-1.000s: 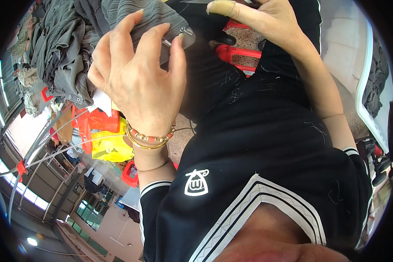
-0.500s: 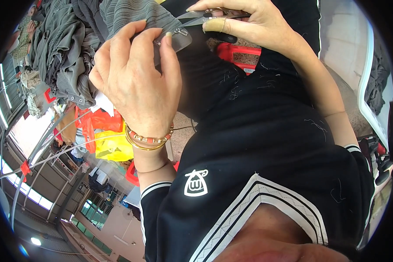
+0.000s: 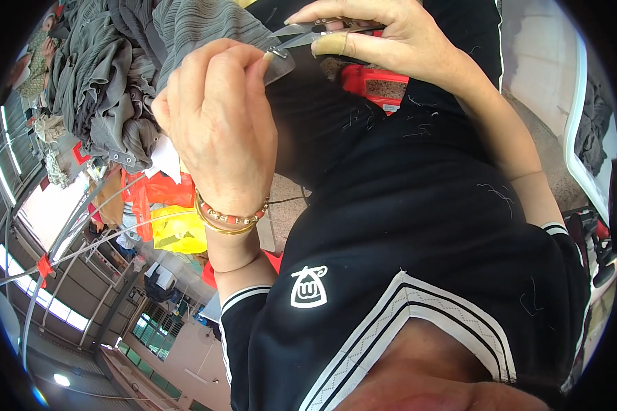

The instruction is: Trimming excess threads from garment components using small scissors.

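At the top middle, my left hand (image 3: pixel 216 130) pinches the edge of a grey ribbed garment (image 3: pixel 202 24) between thumb and fingertips. A small metal fastener (image 3: pixel 277 52), like a hook, shows on a smooth grey tab (image 3: pixel 280 67) beside the thumb. My right hand (image 3: pixel 404 44), with a yellowish covering on the thumb, grips a pair of thread snips (image 3: pixel 295 39). Their blades are slightly apart and point left, close to the garment's edge and the fastener. Whether a thread lies between the blades I cannot make out.
Grey garments (image 3: pixel 92 82) are heaped at the upper left, above red (image 3: pixel 164 190) and yellow (image 3: pixel 178 229) plastic bags. A red plastic stool (image 3: pixel 353 79) shows past my black trousers. At the right stands a white-rimmed container (image 3: pixel 574 137) with dark cloth. Loose threads cling to my clothes.
My left thumb and fingers have drawn together at the garment's edge, beside the metal fastener. The right hand has shifted slightly left with the snips.
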Demonstrator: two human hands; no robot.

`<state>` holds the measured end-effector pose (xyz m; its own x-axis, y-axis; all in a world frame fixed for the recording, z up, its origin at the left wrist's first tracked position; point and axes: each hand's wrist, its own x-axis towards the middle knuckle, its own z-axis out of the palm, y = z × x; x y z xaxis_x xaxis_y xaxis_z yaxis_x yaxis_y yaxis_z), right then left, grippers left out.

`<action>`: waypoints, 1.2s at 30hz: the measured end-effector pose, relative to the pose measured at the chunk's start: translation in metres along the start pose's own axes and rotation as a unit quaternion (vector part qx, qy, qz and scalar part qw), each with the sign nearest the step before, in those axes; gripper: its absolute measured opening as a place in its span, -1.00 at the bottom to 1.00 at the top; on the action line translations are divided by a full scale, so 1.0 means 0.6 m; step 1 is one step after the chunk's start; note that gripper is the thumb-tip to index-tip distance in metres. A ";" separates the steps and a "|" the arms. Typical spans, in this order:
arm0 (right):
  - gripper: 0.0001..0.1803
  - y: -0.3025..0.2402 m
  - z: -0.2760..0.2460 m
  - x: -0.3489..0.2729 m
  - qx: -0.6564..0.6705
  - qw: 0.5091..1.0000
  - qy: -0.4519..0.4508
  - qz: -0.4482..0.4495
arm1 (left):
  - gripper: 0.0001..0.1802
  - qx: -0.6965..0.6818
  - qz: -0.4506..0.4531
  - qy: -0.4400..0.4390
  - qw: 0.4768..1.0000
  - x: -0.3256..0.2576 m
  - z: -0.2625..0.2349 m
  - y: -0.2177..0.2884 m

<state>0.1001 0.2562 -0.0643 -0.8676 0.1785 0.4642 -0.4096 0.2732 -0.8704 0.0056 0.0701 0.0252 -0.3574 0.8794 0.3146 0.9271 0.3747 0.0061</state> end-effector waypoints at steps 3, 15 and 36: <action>-0.70 -0.004 -0.004 0.001 -0.005 1.000 0.006 -0.007 | -0.90 -0.038 -0.013 0.028 0.999 -0.006 0.007 -0.002; -0.70 0.034 0.024 -0.002 0.032 0.987 0.063 -0.141 | -0.85 0.020 -0.017 -0.010 1.000 0.002 -0.012 -0.001; -0.70 0.039 0.023 -0.012 0.005 0.986 0.070 -0.154 | -0.96 -0.006 -0.021 -0.024 0.999 0.011 -0.011 -0.007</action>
<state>0.0927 0.2482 -0.0902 -0.6550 0.2168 0.7239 -0.6510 0.3246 -0.6862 0.0003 0.0725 0.0338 -0.4000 0.8767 0.2671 0.9128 0.4074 0.0296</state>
